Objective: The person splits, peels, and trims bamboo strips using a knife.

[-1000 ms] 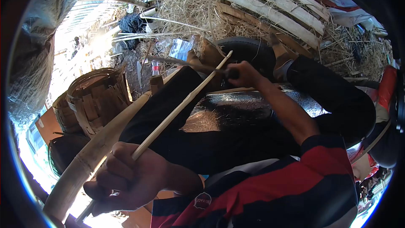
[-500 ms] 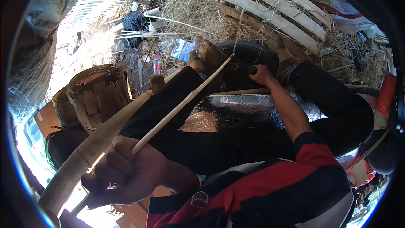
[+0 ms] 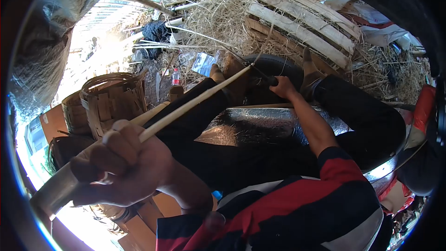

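My left hand (image 3: 125,165), at the lower left, is closed around a long pale bamboo strip (image 3: 195,101). The strip slants up and away to the middle of the view, where a thinner length runs on upward from its far end. My right hand (image 3: 284,88) grips the dark handle of a knife (image 3: 272,81). Its narrow dark blade meets the strip's far end; the exact contact is too small to make out. Behind and below my left hand lies a thick bamboo pole (image 3: 55,191), partly hidden by that hand.
Woven baskets (image 3: 111,107) stand at left. A dark tyre (image 3: 290,69) lies between my feet, before a slatted wooden pallet (image 3: 304,28). Straw (image 3: 218,14) covers the ground beyond. A small bottle (image 3: 176,77) stands near my left foot. Silvery sheeting (image 3: 260,123) lies under my legs.
My left hand has moved slightly up, still holding the strip. My right hand and the knife have shifted a little left and down. The view has also shifted slightly.
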`<state>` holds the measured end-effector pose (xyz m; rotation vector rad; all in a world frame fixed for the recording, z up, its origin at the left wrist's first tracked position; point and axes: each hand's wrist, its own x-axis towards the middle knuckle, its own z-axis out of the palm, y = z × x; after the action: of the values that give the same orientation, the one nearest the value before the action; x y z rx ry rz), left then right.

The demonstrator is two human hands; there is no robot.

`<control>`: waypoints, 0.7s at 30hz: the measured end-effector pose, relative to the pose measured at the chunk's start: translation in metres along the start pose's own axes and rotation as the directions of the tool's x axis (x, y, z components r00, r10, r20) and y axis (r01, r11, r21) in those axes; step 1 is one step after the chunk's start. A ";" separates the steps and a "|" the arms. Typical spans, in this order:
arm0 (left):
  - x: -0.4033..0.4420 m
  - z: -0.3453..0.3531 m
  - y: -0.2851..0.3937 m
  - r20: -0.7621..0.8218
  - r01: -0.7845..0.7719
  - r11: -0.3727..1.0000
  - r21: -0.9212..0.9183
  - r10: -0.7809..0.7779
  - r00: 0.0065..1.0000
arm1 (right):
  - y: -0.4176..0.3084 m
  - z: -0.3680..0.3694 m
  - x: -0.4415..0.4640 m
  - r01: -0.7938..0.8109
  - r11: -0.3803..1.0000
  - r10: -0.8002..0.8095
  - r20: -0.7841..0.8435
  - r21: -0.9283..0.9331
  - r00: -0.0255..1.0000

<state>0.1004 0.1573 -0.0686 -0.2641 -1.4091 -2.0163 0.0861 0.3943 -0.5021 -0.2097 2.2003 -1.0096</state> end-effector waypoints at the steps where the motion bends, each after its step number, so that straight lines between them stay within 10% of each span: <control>1: 0.003 0.004 0.002 0.032 0.008 1.000 -0.023 -0.007 0.999 | -0.004 0.002 0.002 0.006 0.998 -0.004 -0.027 0.070 1.000; 9: 0.017 -0.011 -0.030 0.032 0.009 1.000 0.004 -0.010 0.999 | -0.014 0.002 0.007 -0.098 0.988 0.107 -0.071 0.119 0.992; 21: 0.055 -0.033 0.040 0.066 0.067 0.991 0.117 -0.075 0.995 | -0.058 0.023 0.011 0.134 0.980 -0.136 0.001 0.149 0.991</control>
<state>0.0897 0.0976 -0.0233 -0.2401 -1.5926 -1.9911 0.0848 0.3358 -0.4766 -0.2984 2.1119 -1.2392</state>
